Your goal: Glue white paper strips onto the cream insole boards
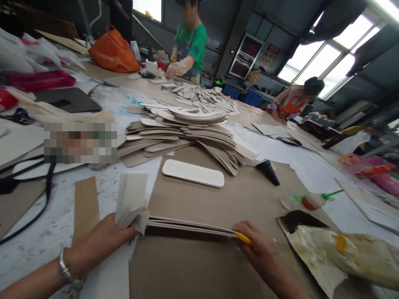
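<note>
A few thin, long cardboard pieces (pixel 190 225), stacked edge-on, span the space between my hands. My left hand (pixel 120 232) is closed at their left end and also holds a bundle of pale strips (pixel 131 195), which sticks up above the fingers. My right hand (pixel 254 241) is closed round the right end of the cardboard. Something yellow (pixel 243 238) shows at those fingers; whether it is worn or held I cannot tell. Just beyond lies a white rounded-end piece (pixel 193 173), flat on a brown board (pixel 249 195).
A fanned pile of cardboard pieces (pixel 183 141) stands ahead. A black cone (pixel 268 172), a bottle with a green nozzle (pixel 313 201) and a stained bag (pixel 349 253) are at the right. Co-workers (pixel 195 45) stand across the table. An orange bag (pixel 114 50) sits back left.
</note>
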### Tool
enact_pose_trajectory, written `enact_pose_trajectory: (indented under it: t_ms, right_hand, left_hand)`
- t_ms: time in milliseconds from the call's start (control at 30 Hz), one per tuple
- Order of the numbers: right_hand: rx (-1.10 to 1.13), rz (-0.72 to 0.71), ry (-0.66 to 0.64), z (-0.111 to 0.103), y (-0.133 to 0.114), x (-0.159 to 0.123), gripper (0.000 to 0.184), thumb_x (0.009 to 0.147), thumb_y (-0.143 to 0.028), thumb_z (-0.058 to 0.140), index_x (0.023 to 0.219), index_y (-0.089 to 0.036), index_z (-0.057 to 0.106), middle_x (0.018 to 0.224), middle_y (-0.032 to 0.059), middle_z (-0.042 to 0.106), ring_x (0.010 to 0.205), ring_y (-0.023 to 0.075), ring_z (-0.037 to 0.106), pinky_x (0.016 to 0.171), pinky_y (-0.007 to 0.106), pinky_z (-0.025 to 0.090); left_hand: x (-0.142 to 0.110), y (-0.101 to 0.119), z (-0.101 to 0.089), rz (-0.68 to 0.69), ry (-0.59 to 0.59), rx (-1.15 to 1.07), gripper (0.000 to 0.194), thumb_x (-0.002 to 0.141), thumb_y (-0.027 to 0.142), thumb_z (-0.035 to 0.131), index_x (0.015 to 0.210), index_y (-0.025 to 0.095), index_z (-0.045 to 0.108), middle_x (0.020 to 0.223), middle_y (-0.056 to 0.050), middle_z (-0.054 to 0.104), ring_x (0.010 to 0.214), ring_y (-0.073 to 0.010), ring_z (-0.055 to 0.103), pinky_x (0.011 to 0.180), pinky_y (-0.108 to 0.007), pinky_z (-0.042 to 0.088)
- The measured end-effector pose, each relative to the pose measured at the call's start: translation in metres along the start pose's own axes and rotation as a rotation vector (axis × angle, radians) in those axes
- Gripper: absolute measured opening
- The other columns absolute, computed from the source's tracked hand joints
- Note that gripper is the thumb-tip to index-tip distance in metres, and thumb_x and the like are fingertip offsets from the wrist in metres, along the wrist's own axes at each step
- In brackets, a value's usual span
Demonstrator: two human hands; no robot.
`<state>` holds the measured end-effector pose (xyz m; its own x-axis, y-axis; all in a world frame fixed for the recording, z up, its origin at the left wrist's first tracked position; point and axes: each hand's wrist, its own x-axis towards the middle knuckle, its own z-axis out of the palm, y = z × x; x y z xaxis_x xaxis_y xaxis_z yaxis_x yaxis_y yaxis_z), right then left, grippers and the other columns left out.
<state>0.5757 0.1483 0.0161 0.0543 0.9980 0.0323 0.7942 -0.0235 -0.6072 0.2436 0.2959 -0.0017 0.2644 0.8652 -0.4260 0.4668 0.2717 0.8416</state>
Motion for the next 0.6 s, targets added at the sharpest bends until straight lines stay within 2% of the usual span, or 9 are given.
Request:
enact_pose_trajectory:
  t_ms: [67, 200, 267, 333, 433, 533, 600]
  right_hand:
    - [-0.034, 0.0, -0.014, 0.003, 0.005, -0.004, 0.022, 0.083, -0.016, 0.043, 0.094, -0.022, 0.061, 0.092, 0.0053, 0.061, 0.083, 0.0174, 0.06, 0.075, 0.026, 0.046]
    - [-0.021, 0.014, -0.04, 0.003, 0.006, -0.004, 0.025, 0.08, -0.015, 0.043, 0.097, -0.022, 0.061, 0.093, 0.0057, 0.061, 0.085, 0.0182, 0.06, 0.076, 0.027, 0.046]
    - [0.016, 0.033, -0.057, 0.001, 0.004, 0.0, 0.022, 0.082, -0.02, 0.044, 0.095, -0.022, 0.062, 0.092, 0.0055, 0.061, 0.084, 0.0186, 0.06, 0.076, 0.028, 0.045]
    - [0.048, 0.075, -0.064, -0.002, 0.004, 0.006, 0.018, 0.084, -0.028, 0.046, 0.088, -0.021, 0.062, 0.087, 0.0051, 0.06, 0.081, 0.0192, 0.059, 0.075, 0.028, 0.044]
    - [0.085, 0.195, -0.022, -0.003, 0.008, 0.022, 0.021, 0.081, -0.04, 0.05, 0.073, -0.021, 0.055, 0.072, 0.0023, 0.056, 0.069, 0.0188, 0.054, 0.066, 0.028, 0.043]
    - [0.229, 0.335, -0.038, -0.006, 0.015, 0.049, 0.031, 0.077, -0.051, 0.05, 0.068, -0.022, 0.047, 0.056, -0.0026, 0.046, 0.052, 0.0145, 0.044, 0.05, 0.025, 0.037]
    - [0.358, 0.396, -0.067, -0.01, 0.018, 0.072, 0.039, 0.075, -0.059, 0.051, 0.066, -0.022, 0.044, 0.051, -0.0048, 0.041, 0.046, 0.0113, 0.037, 0.044, 0.023, 0.031]
  left_hand:
    - [0.0, 0.003, 0.0, 0.009, -0.035, 0.036, 0.049, 0.046, 0.049, 0.064, 0.087, 0.022, 0.069, 0.09, -0.005, 0.071, 0.099, -0.0334, 0.058, 0.086, -0.033, 0.042]
    - [-0.003, 0.015, 0.001, -0.013, -0.064, 0.058, 0.034, 0.042, 0.051, 0.062, 0.064, 0.026, 0.066, 0.081, -0.004, 0.072, 0.096, -0.0354, 0.059, 0.086, -0.034, 0.043]
    - [-0.003, 0.018, 0.002, -0.011, -0.051, 0.053, 0.03, 0.042, 0.047, 0.062, 0.063, 0.026, 0.065, 0.08, -0.003, 0.072, 0.094, -0.0345, 0.059, 0.083, -0.033, 0.043]
    - [0.0, 0.019, 0.002, -0.008, -0.053, 0.042, 0.029, 0.043, 0.044, 0.06, 0.065, 0.025, 0.065, 0.077, -0.002, 0.07, 0.087, -0.0322, 0.059, 0.076, -0.032, 0.044]
    - [0.011, 0.021, 0.0, -0.007, -0.084, 0.042, 0.023, 0.045, 0.045, 0.056, 0.052, 0.023, 0.057, 0.058, -0.002, 0.06, 0.064, -0.0252, 0.053, 0.062, -0.03, 0.04]
    - [0.031, 0.03, -0.004, 0.034, -0.106, 0.083, 0.036, 0.05, 0.055, 0.057, 0.041, 0.022, 0.047, 0.047, -0.002, 0.05, 0.053, -0.0195, 0.045, 0.058, -0.029, 0.035]
    - [0.048, 0.042, -0.008, 0.057, -0.129, 0.033, 0.043, 0.054, 0.059, 0.06, 0.042, 0.02, 0.048, 0.046, -0.002, 0.05, 0.052, -0.0168, 0.044, 0.057, -0.027, 0.033]
